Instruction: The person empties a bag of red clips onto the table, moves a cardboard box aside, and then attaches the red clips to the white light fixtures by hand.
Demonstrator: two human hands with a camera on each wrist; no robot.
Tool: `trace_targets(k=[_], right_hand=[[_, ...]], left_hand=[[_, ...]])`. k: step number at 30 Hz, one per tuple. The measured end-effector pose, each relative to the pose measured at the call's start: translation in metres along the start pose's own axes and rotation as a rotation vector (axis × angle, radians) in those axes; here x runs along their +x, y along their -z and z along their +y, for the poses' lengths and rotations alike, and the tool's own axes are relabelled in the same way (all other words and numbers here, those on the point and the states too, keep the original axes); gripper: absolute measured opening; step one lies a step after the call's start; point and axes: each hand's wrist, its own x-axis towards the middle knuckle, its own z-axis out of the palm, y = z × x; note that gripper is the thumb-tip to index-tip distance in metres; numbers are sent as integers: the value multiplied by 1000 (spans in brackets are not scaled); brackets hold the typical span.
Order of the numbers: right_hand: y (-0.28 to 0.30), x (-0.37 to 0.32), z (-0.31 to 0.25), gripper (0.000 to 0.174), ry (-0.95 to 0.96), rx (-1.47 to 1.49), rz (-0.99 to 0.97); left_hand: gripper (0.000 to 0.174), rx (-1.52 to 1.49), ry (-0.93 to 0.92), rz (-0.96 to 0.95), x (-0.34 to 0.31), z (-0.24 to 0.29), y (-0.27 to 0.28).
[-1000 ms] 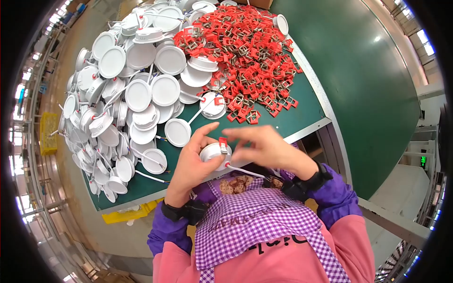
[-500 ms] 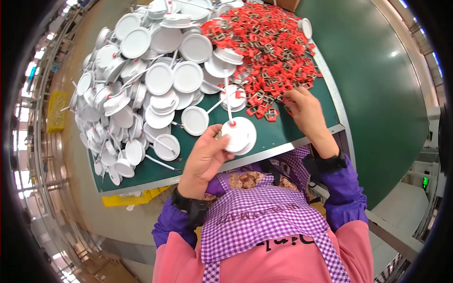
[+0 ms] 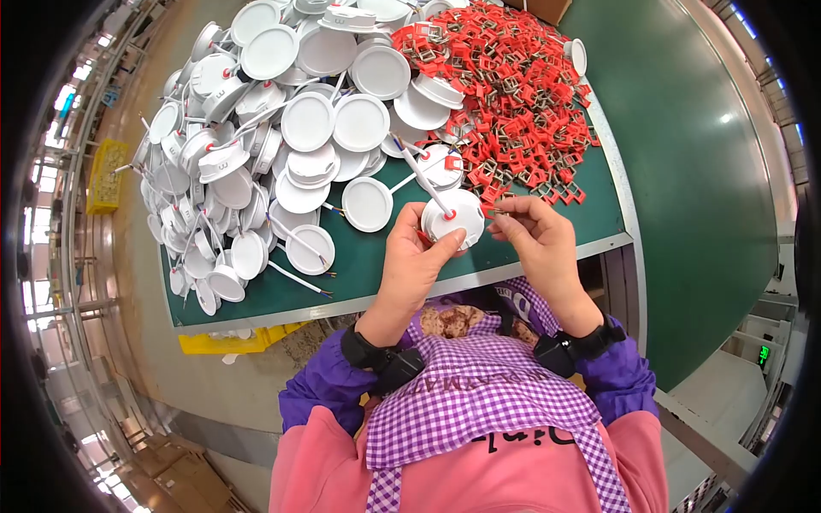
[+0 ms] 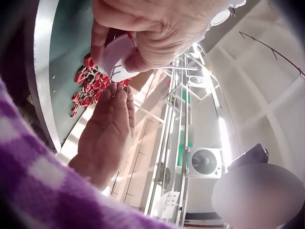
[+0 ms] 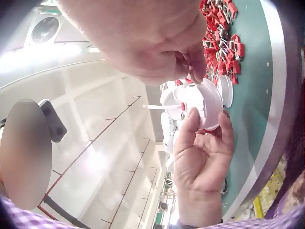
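Observation:
My left hand grips a round white downlight by its left side, thumb over its back. A white cable rises from a red grommet on that back. Red shows at the light's left rim beside the left fingers. At the opposite rim, my right hand pinches a small red-and-metal spring clip, mostly hidden by the fingertips. In the right wrist view, the right fingertips are right at the edge of the downlight, and the left hand holds it from below.
A big heap of white downlights covers the left of the green table. Beside it lies a pile of red clips. A downlight with a red clip lies just beyond my hands. The metal table edge runs before my body.
My right hand left the downlight, reached into the clip pile, and came back to the light's right rim with a clip. My left hand has turned the downlight and kept hold of it.

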Motion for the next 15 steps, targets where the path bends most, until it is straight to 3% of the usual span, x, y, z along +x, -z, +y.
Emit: trace_targets(k=[6,8,11,15], right_hand=[[3,2,7,15,-147,192,-58],[2,2,14,13,80,-55,-3],[0,1,6,13,235,-250,15],[-4,-4,2,13,167,-234,36]], left_hand=[[31,71,-158,-31,2,-9,0],[31,103,-191,-38,3,-10,-1],[30,147,-218,-49,1,-10,-2],[26,211,-230,-86,3,-11,2]])
